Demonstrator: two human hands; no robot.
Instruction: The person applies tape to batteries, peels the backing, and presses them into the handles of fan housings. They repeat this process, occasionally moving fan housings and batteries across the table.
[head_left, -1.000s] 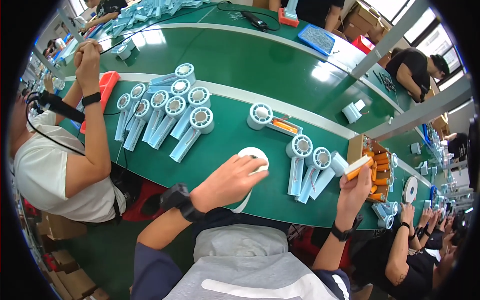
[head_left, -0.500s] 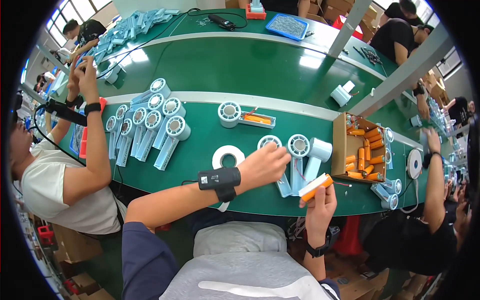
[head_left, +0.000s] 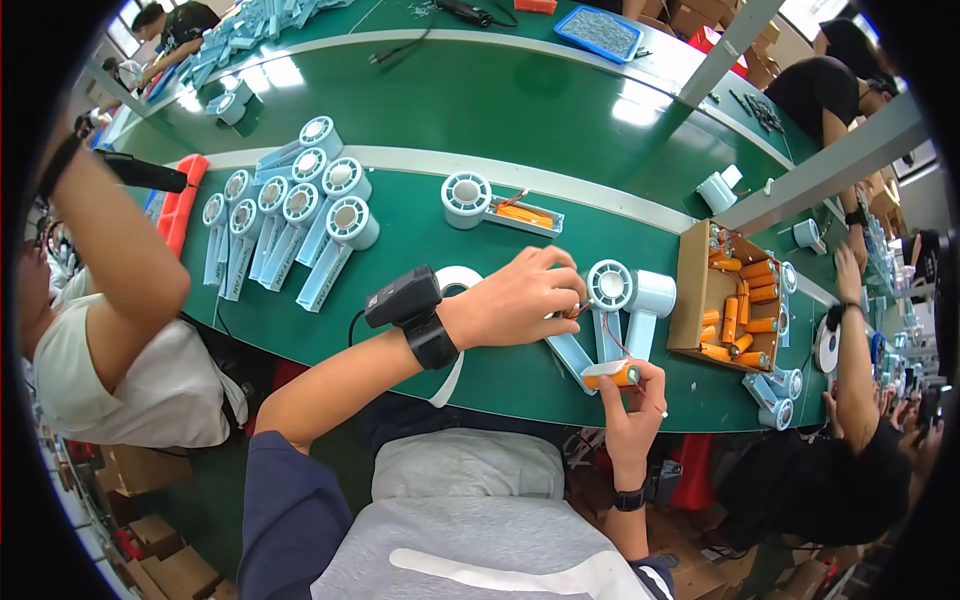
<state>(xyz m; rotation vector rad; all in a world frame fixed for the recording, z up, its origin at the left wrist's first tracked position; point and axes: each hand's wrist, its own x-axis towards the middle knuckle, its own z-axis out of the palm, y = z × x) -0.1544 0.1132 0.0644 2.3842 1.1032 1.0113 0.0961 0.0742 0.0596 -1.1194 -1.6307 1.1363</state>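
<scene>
My right hand (head_left: 632, 410) pinches an orange battery (head_left: 628, 376) with a white strip (head_left: 600, 370) along its side, just off the table's near edge. My left hand (head_left: 525, 300) is closed over the head of a light-blue handheld fan housing (head_left: 571, 360); its fingertips hide what they grip, though a bit of red wire shows beside them. Two more housings, an open one with a red wire (head_left: 609, 287) and a turned one (head_left: 653, 295), lie just right of my left hand. A roll of white tape (head_left: 458, 277) is partly hidden behind my left wrist.
A cardboard box (head_left: 690, 310) of orange batteries stands at the right. Several fan housings (head_left: 300, 203) lie in a group at the left; one holding a battery (head_left: 523, 215) lies farther back. A metal post (head_left: 830, 165) rises at right. Co-workers sit on both sides.
The battery in my right hand has tilted and turned, its white strip now less in view. My left hand has shifted slightly, covering the fan head. The view has moved a little.
</scene>
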